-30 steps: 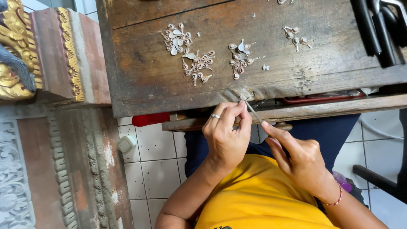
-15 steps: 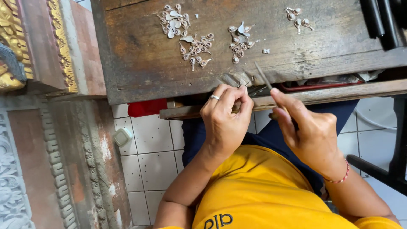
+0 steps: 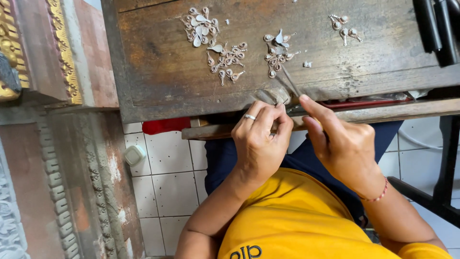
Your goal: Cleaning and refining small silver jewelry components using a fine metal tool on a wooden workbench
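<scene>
My left hand (image 3: 261, 141), with a ring on one finger, pinches a small silver piece against the front edge of the worn wooden bench (image 3: 163, 81); the piece is mostly hidden by my fingertips. My right hand (image 3: 342, 144), with a red bracelet at the wrist, grips a thin metal file (image 3: 290, 81). The file slants up over the bench edge, its tip close to a pile of small silver teardrop ornaments (image 3: 278, 50).
More silver ornaments lie in piles at the bench's middle left (image 3: 211, 41) and upper right (image 3: 344, 26). Black tool handles (image 3: 433, 26) lie at the far right. A drawer ledge (image 3: 383, 114) runs under the bench. Carved gilded stonework (image 3: 62, 52) stands on the left.
My right hand has moved up and to the left, bringing the file from below the bench edge up over it. My left hand keeps its pinch at the edge.
</scene>
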